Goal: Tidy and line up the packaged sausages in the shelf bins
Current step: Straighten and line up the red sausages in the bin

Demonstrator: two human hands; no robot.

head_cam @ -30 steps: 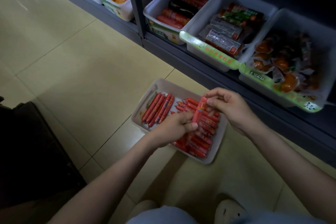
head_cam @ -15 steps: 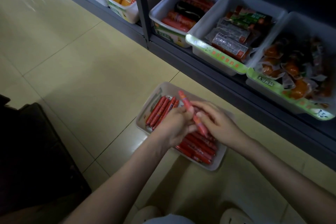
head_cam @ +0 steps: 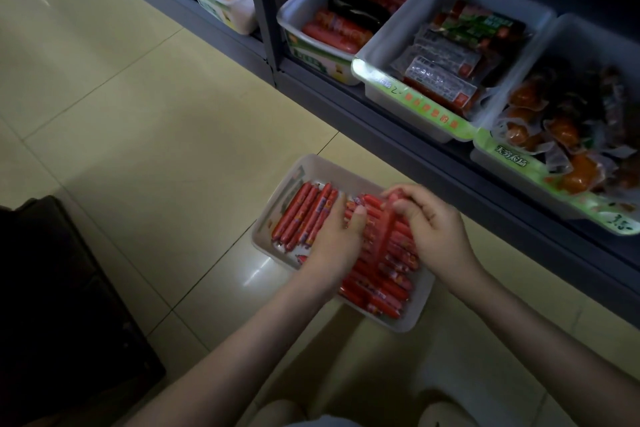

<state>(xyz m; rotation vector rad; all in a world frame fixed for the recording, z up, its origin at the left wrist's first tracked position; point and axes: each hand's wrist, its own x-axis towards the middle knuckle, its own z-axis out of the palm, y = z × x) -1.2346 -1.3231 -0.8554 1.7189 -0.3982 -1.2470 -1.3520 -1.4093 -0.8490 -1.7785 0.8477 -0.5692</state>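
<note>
On floor [head_cam: 156, 149]: bin [head_cam: 313, 165]; left hand [head_cam: 337, 236] flat, fingers straight, pressing sausages [head_cam: 301, 215]; right hand [head_cam: 431, 227] pinches one blurred sausage [head_cam: 385, 232] over pile.

The bare left forearm [head_cam: 242, 340] and bare right forearm [head_cam: 540, 333] reach forward and converge. The left grip [head_cam: 337, 236] lies palm down, fingers nearly straight and pressing flat, its thumb [head_cam: 358, 217] pointing toward the other hand. Just beside it, the right grip [head_cam: 433, 229] has its fingers curled, knuckles up, and pinches the upper end of a blurred thin red plastic-wrapped sausage [head_cam: 386, 236].
</note>
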